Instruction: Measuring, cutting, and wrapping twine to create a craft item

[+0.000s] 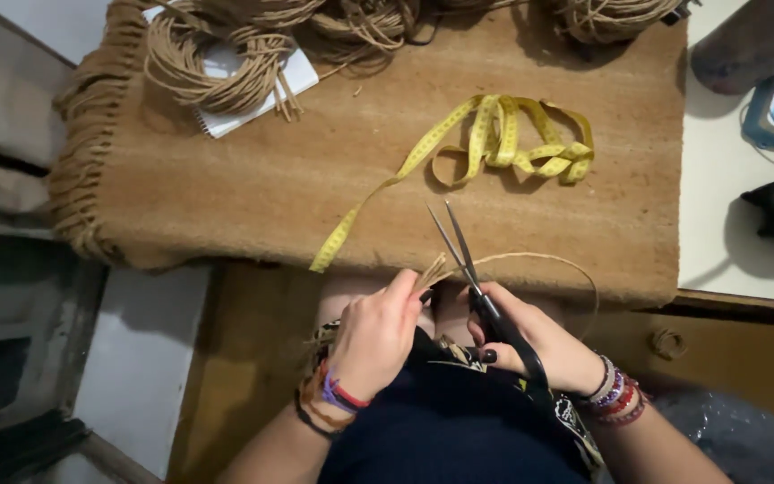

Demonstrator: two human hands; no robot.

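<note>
Seen from above, your two hands meet low in the middle of the frame, just below the near edge of a brown mat (253,179) that fills the upper half. Your left hand (374,336) pinches a small bundle of tan cords (432,269) between thumb and fingertips, the cut ends fanning up and to the right. Your right hand (539,345) is clenched through the black handles of scissors (468,260), whose thin blades stand slightly parted and point up the frame, right beside the cord ends. One cord loops away to the right in a wide arc over the mat's edge. Above the hands, a yellow tape measure (503,143) lies on the mat, bunched at centre right with one end trailing down to the left. Coils of cord (217,63) sit along the top edge, one on a white notebook (302,76) at upper left.
</note>
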